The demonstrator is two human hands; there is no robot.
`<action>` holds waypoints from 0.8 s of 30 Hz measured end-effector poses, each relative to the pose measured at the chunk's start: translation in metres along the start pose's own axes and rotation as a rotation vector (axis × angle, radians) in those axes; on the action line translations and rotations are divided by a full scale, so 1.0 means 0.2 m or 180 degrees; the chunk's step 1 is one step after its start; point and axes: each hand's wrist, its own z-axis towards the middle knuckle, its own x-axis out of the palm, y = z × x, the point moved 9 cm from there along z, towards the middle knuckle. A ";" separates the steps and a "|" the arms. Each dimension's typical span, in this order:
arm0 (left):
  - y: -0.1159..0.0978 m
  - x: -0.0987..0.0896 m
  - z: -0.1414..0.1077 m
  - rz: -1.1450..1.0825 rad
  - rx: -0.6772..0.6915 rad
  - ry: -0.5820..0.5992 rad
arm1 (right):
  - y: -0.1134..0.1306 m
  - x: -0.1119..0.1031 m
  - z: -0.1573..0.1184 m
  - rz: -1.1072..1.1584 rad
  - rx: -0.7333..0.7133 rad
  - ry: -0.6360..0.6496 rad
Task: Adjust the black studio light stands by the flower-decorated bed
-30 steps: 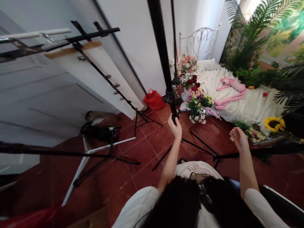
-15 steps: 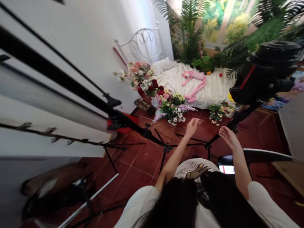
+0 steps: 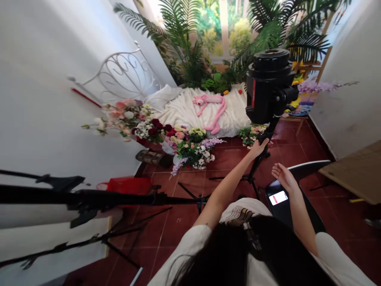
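My left hand (image 3: pixel 259 147) is closed round the upper part of a black light stand (image 3: pixel 272 124), just below the lamp head. On top of the stand sits a black studio light (image 3: pixel 264 83) with a red stripe on its side. To the right, my right hand (image 3: pixel 284 176) hangs in the air with its fingers loosely bent and nothing in them. Below and beside it is a black chair (image 3: pixel 309 206), on which lies a phone (image 3: pixel 278 198) with a lit screen.
A second black stand (image 3: pixel 119 197) slants across the left. Ahead, a bed with a white cover (image 3: pixel 175 113) bears a pink plush toy (image 3: pixel 212 101). Flower bunches (image 3: pixel 190 147) stand before it. A red bag (image 3: pixel 127 186) and a cardboard sheet (image 3: pixel 357 171) flank the floor.
My view has turned right. My left hand has reached forward and taken hold of the light stand under the lamp. My right hand stays raised near the chair.
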 end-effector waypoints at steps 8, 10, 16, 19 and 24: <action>-0.01 -0.01 -0.04 -0.0155 -0.0063 -0.0409 | -0.07 0.01 -0.04 0.0289 0.0123 -0.0005; 0.00 -0.01 -0.05 -0.0096 -0.0078 -0.0486 | -0.09 0.07 -0.04 0.0445 0.0224 0.0043; 0.04 -0.01 -0.06 0.0163 -0.0125 -0.0556 | -0.14 0.34 -0.06 0.1121 0.0698 0.0606; 0.04 -0.01 -0.06 0.0208 -0.0055 -0.0522 | -0.13 0.45 -0.08 0.1416 0.0879 0.0777; 0.05 -0.01 -0.07 0.0248 -0.0125 -0.0522 | -0.03 0.58 -0.06 0.1281 0.0632 0.1078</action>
